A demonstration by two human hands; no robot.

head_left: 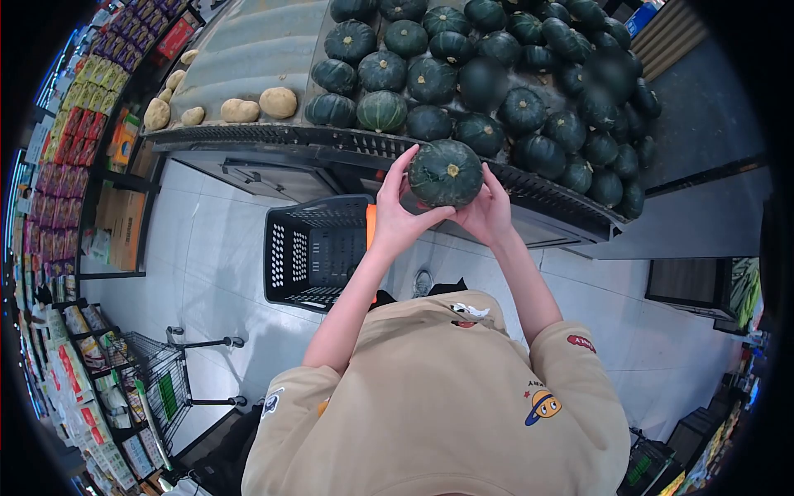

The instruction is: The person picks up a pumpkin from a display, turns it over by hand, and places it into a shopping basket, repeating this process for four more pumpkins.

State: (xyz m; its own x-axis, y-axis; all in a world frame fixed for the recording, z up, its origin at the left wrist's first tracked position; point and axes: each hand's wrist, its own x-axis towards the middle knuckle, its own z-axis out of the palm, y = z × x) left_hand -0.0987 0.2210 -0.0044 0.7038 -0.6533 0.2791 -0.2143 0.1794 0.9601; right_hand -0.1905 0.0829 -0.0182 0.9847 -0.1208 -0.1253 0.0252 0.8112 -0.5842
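A round dark green kabocha squash (445, 174) is held up between my two hands, its pale stem end facing me. My left hand (399, 211) wraps its left side, thumb underneath. On the other side, my right hand (486, 208) closes around the lower right. Just beyond, many similar squashes (432, 80) are heaped on the display stand (347, 142). Below and to the left of my hands, a dark grey shopping basket (285, 260) with an orange part stands on the floor; I see no goods in it.
Several potatoes (278, 102) lie on the stand's left part. A metal shopping cart (169, 384) is at lower left, beside shelves of packaged goods (74, 364). The stand's black slatted edge (571, 194) runs in front of me. Tiled floor (223, 273) surrounds the basket.
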